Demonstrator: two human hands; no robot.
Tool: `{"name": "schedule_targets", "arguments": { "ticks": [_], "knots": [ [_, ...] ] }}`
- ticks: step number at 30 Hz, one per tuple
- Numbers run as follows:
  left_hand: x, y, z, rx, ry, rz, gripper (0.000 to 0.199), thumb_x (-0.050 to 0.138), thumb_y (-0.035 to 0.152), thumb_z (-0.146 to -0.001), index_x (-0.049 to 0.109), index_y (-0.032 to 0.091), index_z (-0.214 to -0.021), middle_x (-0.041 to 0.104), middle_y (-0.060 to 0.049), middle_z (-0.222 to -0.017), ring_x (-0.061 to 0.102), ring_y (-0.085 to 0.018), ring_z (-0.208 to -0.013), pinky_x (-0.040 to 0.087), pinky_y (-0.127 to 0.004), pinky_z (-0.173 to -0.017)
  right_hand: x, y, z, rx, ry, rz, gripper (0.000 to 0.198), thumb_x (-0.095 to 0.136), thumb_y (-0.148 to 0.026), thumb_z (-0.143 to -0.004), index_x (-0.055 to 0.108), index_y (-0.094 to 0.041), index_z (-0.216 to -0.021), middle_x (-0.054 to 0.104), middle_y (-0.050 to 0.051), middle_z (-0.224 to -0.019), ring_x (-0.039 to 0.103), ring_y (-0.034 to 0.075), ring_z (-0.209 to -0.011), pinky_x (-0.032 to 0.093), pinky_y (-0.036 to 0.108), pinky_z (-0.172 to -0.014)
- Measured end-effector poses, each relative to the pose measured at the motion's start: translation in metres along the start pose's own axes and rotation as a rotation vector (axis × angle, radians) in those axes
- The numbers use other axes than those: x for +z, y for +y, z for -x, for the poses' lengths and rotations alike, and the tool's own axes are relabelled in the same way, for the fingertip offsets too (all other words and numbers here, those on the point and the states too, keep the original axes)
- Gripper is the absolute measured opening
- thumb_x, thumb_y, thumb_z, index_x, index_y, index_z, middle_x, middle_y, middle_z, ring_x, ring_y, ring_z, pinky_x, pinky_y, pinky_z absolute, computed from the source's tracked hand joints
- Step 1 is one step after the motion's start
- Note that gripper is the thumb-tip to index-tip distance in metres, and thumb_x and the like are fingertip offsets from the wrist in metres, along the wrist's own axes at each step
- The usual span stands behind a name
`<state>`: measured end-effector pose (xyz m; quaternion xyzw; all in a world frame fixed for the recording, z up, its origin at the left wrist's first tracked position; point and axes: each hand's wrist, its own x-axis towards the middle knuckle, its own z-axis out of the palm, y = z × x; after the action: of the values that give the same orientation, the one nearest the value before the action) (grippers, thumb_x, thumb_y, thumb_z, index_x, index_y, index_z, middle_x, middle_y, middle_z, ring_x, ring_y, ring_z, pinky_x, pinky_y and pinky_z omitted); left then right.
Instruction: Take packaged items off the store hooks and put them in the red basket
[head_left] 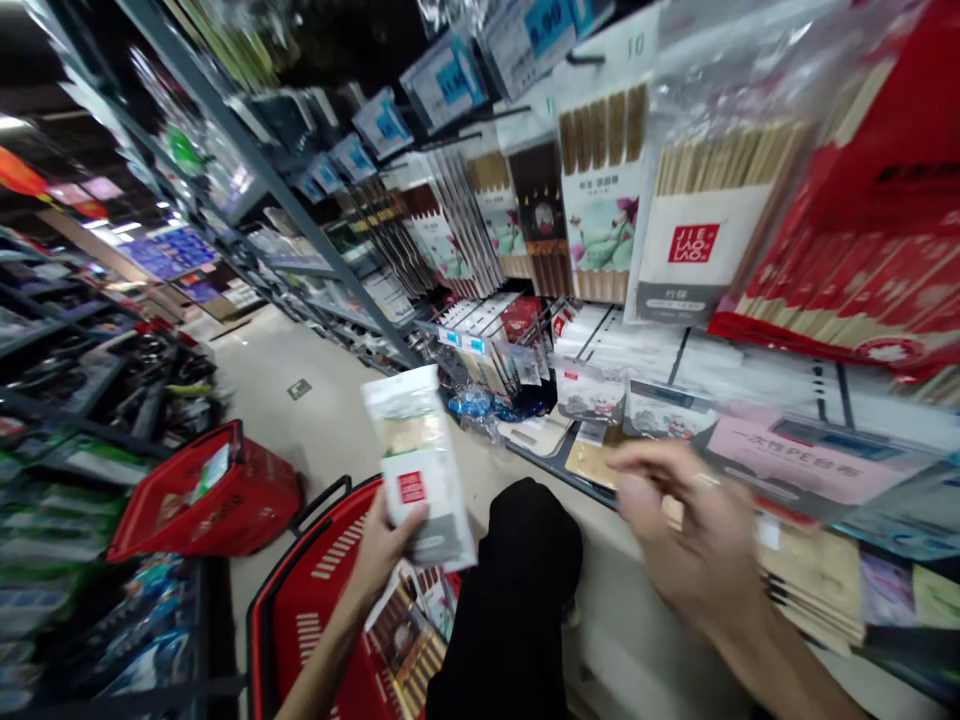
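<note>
My left hand [390, 535] grips the lower end of a clear-and-white packet [426, 470] with a red logo and pale contents, which I cannot identify more exactly. It is raised over a red shopping basket [289, 570], where packs of brown chopsticks [416, 650] lie. On the other side, my right hand [686, 530] is in front of the low shelf, slightly blurred. Its fingers are curled in, with the thumb and index finger close together and nothing visible between them. Above it hang packs of bamboo sticks [705, 220] with a similar red logo.
Chopstick packs [604, 180] hang from hooks on the right, beside a large red pack [847, 270]. Packaged tablecloths [795, 450] hang lower down. A second red basket [217, 500] stands in the aisle at left. My dark-clad knee [532, 530] is between my hands.
</note>
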<state>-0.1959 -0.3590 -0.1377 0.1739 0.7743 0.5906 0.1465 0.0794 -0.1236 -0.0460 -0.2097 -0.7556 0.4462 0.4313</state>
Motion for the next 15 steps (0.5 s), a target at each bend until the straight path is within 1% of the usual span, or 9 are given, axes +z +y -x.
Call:
{"name": "schedule_targets", "arguments": {
  "ticks": [2, 4, 6, 7, 9, 11, 12, 13, 15],
  "knots": [
    [0.064, 0.032, 0.006, 0.061, -0.214, 0.111, 0.065, 0.083, 0.051, -0.067, 0.060, 0.016, -0.116, 0.075, -0.011, -0.107, 0.072, -0.027, -0.094, 0.058, -0.035, -0.083, 0.004, 0.009, -0.007, 0.018, -0.061, 0.007, 0.040, 0.064, -0.048, -0.091, 0.064, -0.022, -0.121, 0.072, 0.007, -0.103, 0.070, 0.019, -0.081, 0.058, 0.028, -0.065],
    [0.128, 0.056, 0.013, 0.102, -0.542, 0.238, 0.066, 0.078, 0.050, -0.075, 0.055, 0.017, -0.127, 0.074, -0.013, -0.113, 0.072, -0.027, -0.098, 0.058, -0.037, -0.086, 0.004, 0.026, -0.010, 0.079, -0.082, 0.029, 0.054, 0.071, -0.050, -0.084, 0.058, -0.021, -0.128, 0.072, 0.010, -0.115, 0.072, 0.025, -0.096, 0.061, 0.033, -0.075],
    [0.188, 0.072, 0.016, 0.168, -0.802, 0.351, 0.071, 0.080, 0.047, -0.076, 0.052, 0.018, -0.135, 0.071, -0.015, -0.121, 0.070, -0.028, -0.106, 0.055, -0.039, -0.093, -0.004, 0.046, -0.009, 0.136, 0.014, 0.051, 0.054, 0.070, -0.051, -0.085, 0.057, -0.020, -0.127, 0.072, 0.012, -0.116, 0.071, 0.028, -0.103, 0.061, 0.037, -0.083],
    [0.215, 0.077, 0.017, 0.196, -0.896, 0.384, 0.071, 0.080, 0.050, -0.075, 0.055, 0.016, -0.132, 0.071, -0.015, -0.121, 0.068, -0.030, -0.109, 0.054, -0.041, -0.096, -0.011, 0.056, -0.007, 0.150, 0.086, 0.062, 0.051, 0.068, -0.050, -0.087, 0.057, -0.020, -0.126, 0.073, 0.012, -0.113, 0.071, 0.028, -0.102, 0.060, 0.038, -0.085],
    [0.262, 0.083, 0.017, 0.229, -1.015, 0.421, 0.070, 0.077, 0.061, -0.071, 0.064, 0.012, -0.120, 0.072, -0.015, -0.116, 0.067, -0.032, -0.110, 0.053, -0.043, -0.098, -0.027, 0.073, 0.001, 0.138, 0.237, 0.085, 0.050, 0.067, -0.049, -0.088, 0.057, -0.018, -0.126, 0.073, 0.012, -0.109, 0.071, 0.028, -0.101, 0.059, 0.039, -0.089],
    [0.296, 0.082, 0.019, 0.246, -1.088, 0.423, 0.069, 0.072, 0.067, -0.071, 0.070, 0.010, -0.110, 0.074, -0.014, -0.109, 0.067, -0.033, -0.107, 0.053, -0.044, -0.097, -0.040, 0.086, 0.012, 0.116, 0.345, 0.098, 0.050, 0.067, -0.047, -0.089, 0.057, -0.017, -0.128, 0.073, 0.013, -0.109, 0.070, 0.027, -0.102, 0.057, 0.040, -0.093],
    [0.308, 0.079, 0.021, 0.255, -1.115, 0.422, 0.068, 0.070, 0.067, -0.073, 0.071, 0.010, -0.110, 0.074, -0.013, -0.108, 0.067, -0.033, -0.106, 0.053, -0.044, -0.097, -0.044, 0.093, 0.019, 0.114, 0.390, 0.099, 0.050, 0.066, -0.046, -0.090, 0.056, -0.016, -0.129, 0.073, 0.013, -0.110, 0.070, 0.027, -0.103, 0.057, 0.040, -0.094],
    [0.315, 0.074, 0.024, 0.270, -1.145, 0.418, 0.066, 0.069, 0.065, -0.076, 0.071, 0.010, -0.113, 0.074, -0.013, -0.109, 0.067, -0.032, -0.105, 0.053, -0.043, -0.098, -0.047, 0.099, 0.026, 0.120, 0.422, 0.102, 0.051, 0.065, -0.046, -0.090, 0.056, -0.016, -0.131, 0.073, 0.013, -0.110, 0.070, 0.027, -0.103, 0.058, 0.039, -0.093],
    [0.321, 0.061, 0.035, 0.294, -1.190, 0.416, 0.063, 0.065, 0.060, -0.082, 0.068, 0.012, -0.122, 0.073, -0.013, -0.112, 0.067, -0.031, -0.107, 0.050, -0.044, -0.102, -0.047, 0.114, 0.042, 0.151, 0.422, 0.123, 0.053, 0.065, -0.045, -0.090, 0.054, -0.016, -0.134, 0.072, 0.014, -0.111, 0.071, 0.027, -0.099, 0.059, 0.039, -0.089]
  ]
}}
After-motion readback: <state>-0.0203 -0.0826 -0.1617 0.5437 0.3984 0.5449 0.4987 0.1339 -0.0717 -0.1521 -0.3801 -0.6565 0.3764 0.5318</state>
